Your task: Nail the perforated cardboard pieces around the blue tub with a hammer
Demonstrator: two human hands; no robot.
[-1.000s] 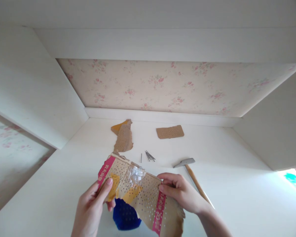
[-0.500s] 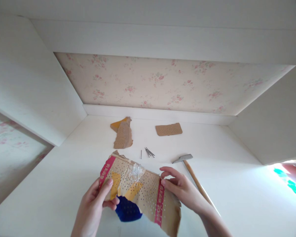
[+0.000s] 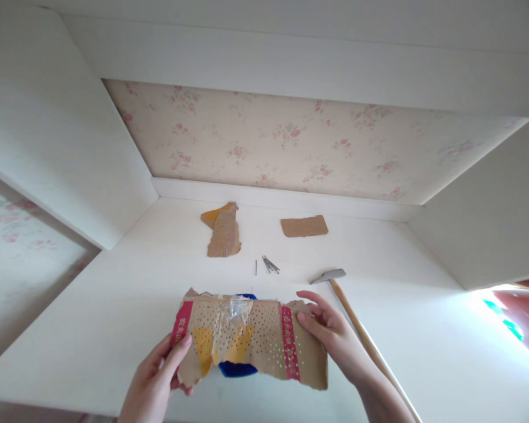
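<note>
A torn piece of cardboard [image 3: 264, 329], full of small punched holes, is stretched between my two hands. It has red printed strips, yellow patches and clear tape at its top edge. My left hand [image 3: 158, 370] pinches its left end, thumb on the front. My right hand [image 3: 335, 335] grips the right end, thumb in front and index finger raised above the edge. Behind the cardboard, a dark blue object [image 3: 238, 369] shows above and below; its kind is mostly hidden.
A hammer [image 3: 348, 311] with a wooden handle lies to the right, partly behind my right hand. Several nails [image 3: 270, 265] lie mid-table. Farther back are a torn perforated cardboard scrap [image 3: 223, 234] and a rectangular cardboard piece [image 3: 305, 226]. White panels [image 3: 480, 223] flank the white surface [image 3: 136, 282].
The cardboard has turned from slanting down on the right to nearly level. My right hand has shifted outward along its edge, and my left hand has moved slightly left and down.
</note>
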